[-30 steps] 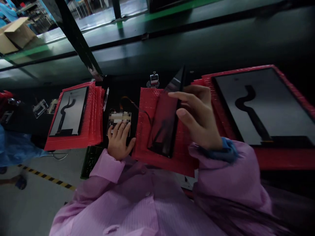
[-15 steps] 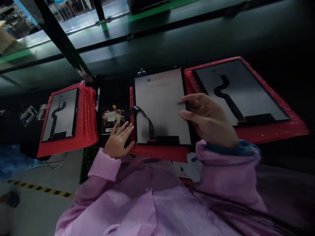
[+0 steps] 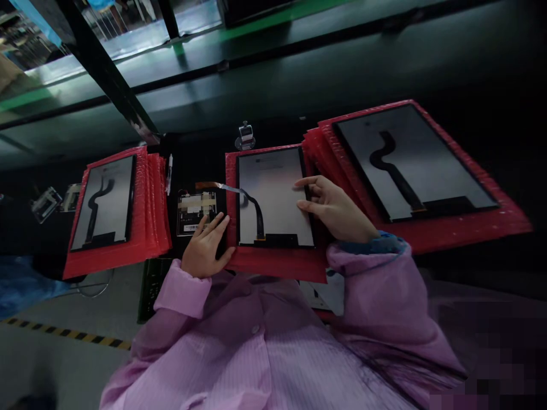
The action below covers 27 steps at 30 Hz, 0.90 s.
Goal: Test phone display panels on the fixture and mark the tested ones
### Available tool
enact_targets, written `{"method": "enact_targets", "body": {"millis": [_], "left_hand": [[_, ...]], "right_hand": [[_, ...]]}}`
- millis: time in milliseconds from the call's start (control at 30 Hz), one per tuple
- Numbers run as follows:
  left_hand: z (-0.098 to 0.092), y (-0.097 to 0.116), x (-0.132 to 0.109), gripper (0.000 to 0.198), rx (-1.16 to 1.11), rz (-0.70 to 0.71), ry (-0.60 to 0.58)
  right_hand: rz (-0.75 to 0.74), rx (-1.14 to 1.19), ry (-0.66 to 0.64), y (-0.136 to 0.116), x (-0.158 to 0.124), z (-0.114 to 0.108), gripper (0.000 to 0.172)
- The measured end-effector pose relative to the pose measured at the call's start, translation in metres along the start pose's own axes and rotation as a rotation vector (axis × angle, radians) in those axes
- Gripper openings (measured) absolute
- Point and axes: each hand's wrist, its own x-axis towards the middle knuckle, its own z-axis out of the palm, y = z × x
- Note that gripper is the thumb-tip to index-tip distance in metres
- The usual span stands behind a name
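Note:
A grey-backed display panel (image 3: 277, 199) with a dark frame lies over a red bubble-wrap bag (image 3: 273, 265) in front of me. From its lower edge a black ribbon cable (image 3: 257, 212) bends up and left to an orange-brown end. My right hand (image 3: 331, 206) is at the panel's right edge, thumb and forefinger over its back; the other fingertips are partly hidden. My left hand (image 3: 207, 245) lies flat with fingers spread at the bag's left edge. Its fingertips reach the lower part of a circuit board (image 3: 196, 208) with a taped label.
Similar panels lie on red bag stacks to the left (image 3: 105, 199) and right (image 3: 416, 159). A small metal device (image 3: 245, 135) stands behind the middle panel. A white pen (image 3: 170, 173) lies beside the left stack. A dark slanted post (image 3: 111, 74) rises at back left.
The panel has come down onto the red bag, with my right hand moving left and slightly down along with it. The cable's end now stretches left above the circuit board. My left hand stays put.

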Motion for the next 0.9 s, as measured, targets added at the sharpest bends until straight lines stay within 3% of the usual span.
{"method": "enact_targets", "body": {"millis": [133,200,300,367,433,567,700,900], "left_hand": [[-0.012,0.002,0.004,0.05,-0.042,0.039,0.02],[-0.024,0.0,0.015,0.032,-0.052,0.053,0.106],[-0.037,-0.016,0.045,0.019,0.022,-0.002,0.409],[-0.036,-0.033,0.068,0.024,0.059,-0.056,0.556],[-0.028,-0.051,0.087,0.035,0.03,-0.071,0.497],[-0.01,-0.068,0.097,0.052,-0.011,-0.068,0.257],[-0.007,-0.063,0.091,0.054,0.016,-0.048,0.174],[-0.005,-0.057,0.092,0.044,-0.01,0.026,0.072]], "right_hand": [[-0.134,-0.633,0.192,-0.027,0.0,0.007,0.04],[-0.265,-0.744,0.185,-0.047,0.009,0.021,0.037],[-0.455,-0.636,-0.143,-0.07,0.037,0.05,0.033],[-0.483,-0.473,-0.406,-0.074,0.055,0.068,0.034],[-0.426,-0.294,-0.566,-0.071,0.066,0.079,0.033],[-0.327,-0.065,-0.642,-0.056,0.066,0.084,0.019],[-0.315,-0.113,-0.587,-0.051,0.062,0.08,0.008],[-0.498,-0.328,-0.485,-0.048,0.062,0.089,0.004]]}}
